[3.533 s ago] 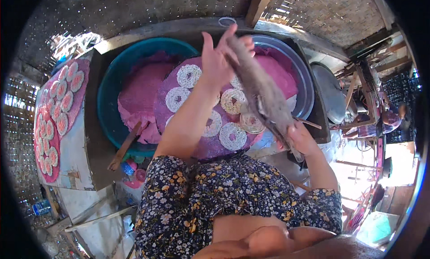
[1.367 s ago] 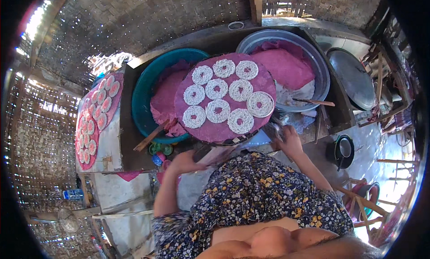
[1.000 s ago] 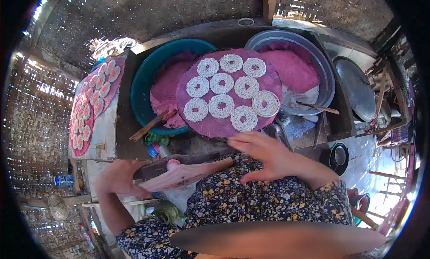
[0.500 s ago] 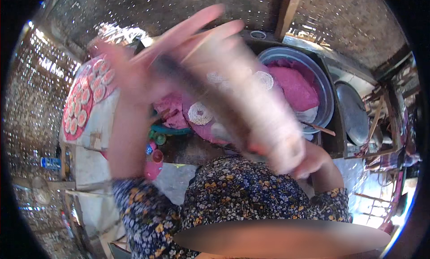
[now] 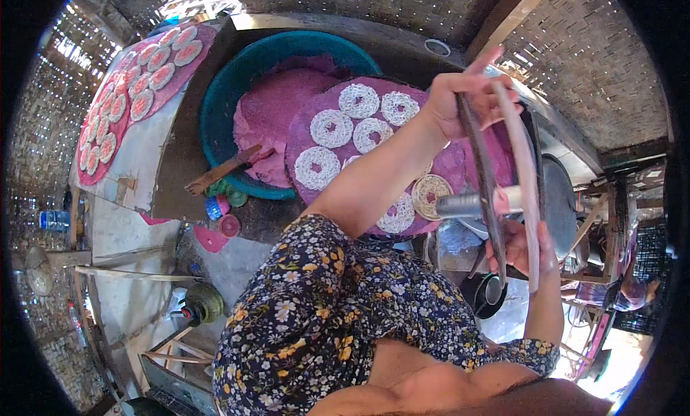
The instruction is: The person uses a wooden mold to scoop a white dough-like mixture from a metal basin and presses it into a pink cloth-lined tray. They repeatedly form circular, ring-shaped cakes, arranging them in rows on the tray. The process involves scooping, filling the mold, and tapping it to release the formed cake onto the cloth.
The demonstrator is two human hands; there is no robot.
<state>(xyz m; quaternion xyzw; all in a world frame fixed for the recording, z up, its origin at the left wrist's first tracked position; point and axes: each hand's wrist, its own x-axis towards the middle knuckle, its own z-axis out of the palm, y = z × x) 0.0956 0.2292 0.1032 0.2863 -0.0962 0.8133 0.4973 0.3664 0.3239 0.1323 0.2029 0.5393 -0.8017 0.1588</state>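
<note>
My left hand [image 5: 467, 103] is curled around the far ends of two long wooden bars, one dark brown [image 5: 479, 168] and one pale [image 5: 522, 164]. Closed around their near parts is my right hand [image 5: 528, 247]. A metal cylinder [image 5: 460, 204] lies crosswise at the bars, with a pink lump [image 5: 509, 199] at its right end; how it joins them is hidden. Beside the cylinder's left end, a lacy ring sits in a round tan frame [image 5: 433, 195]. Several white lacy rings [image 5: 331, 128] lie on the purple round sheet [image 5: 298, 151], partly behind my left forearm.
A teal basin [image 5: 215, 110] holds pink powdery material and a wooden-handled tool [image 5: 224, 170]. At the far left, pink-centred rings [image 5: 141, 104] cover a slanted board [image 5: 140, 146]. A large dark metal lid or pan [image 5: 557, 200] stands right of my hands; a black pan [image 5: 489, 301] is lower down.
The view has shifted, bringing the teal basin into sight. My left hand has swung from the far left to the right, onto the bars, which have moved right and steadied.
</note>
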